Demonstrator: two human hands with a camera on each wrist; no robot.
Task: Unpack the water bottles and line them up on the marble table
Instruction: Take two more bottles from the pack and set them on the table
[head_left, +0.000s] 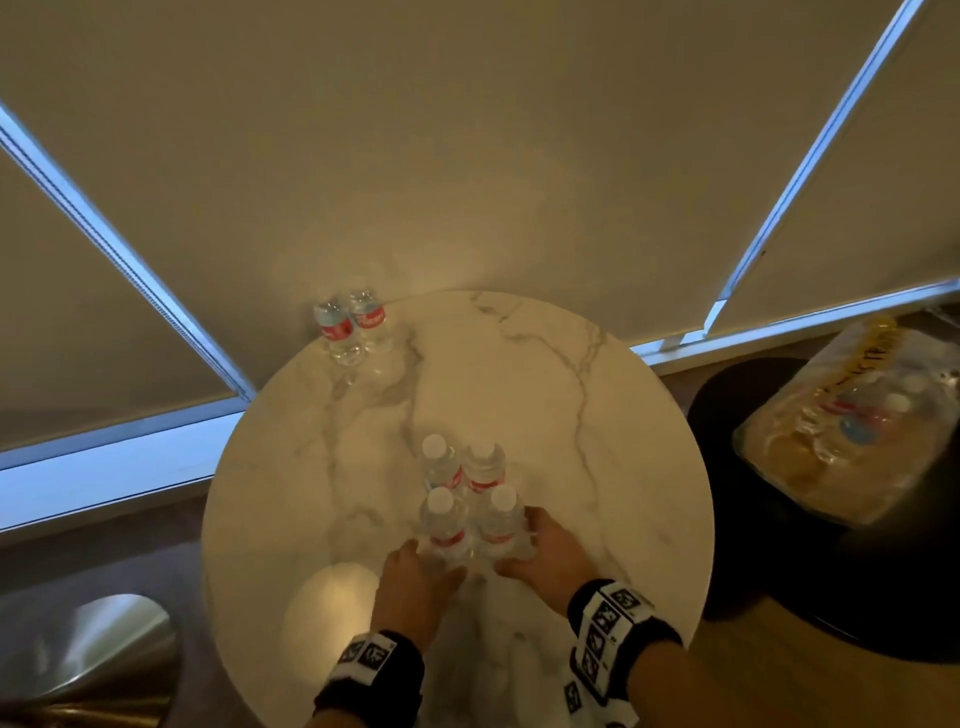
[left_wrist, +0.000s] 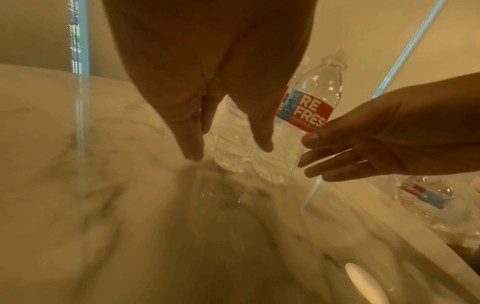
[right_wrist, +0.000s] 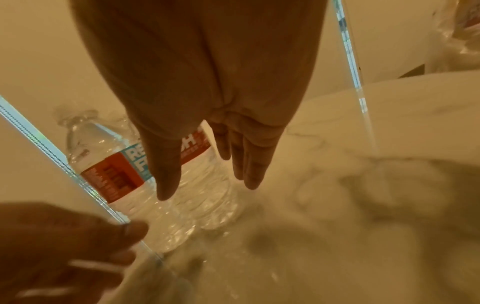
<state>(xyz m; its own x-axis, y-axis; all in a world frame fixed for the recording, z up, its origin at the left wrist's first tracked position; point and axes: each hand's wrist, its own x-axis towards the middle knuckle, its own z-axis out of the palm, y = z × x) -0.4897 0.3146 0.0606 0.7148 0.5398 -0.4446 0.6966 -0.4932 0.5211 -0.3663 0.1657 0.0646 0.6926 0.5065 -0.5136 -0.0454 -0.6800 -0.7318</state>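
Four clear bottles (head_left: 470, 506) w/ white caps, red labels stood between left hand (head_left: 415, 584) & right hand (head_left: 550, 553); both hands' fingers straight.

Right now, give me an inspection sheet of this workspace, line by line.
Surface: round marble table, grey veins, lamp glare near its front edge.
Job's things: four bottles upright, clustered at centre; two bottles upright at the far left edge.
Clutter: plastic-wrapped pack with more bottles on a dark side table.
Hands: left hand and right hand, fingers straight, flanking the nearest pair.
Cables: nothing seen.
Surroundings: drawn roller blinds.
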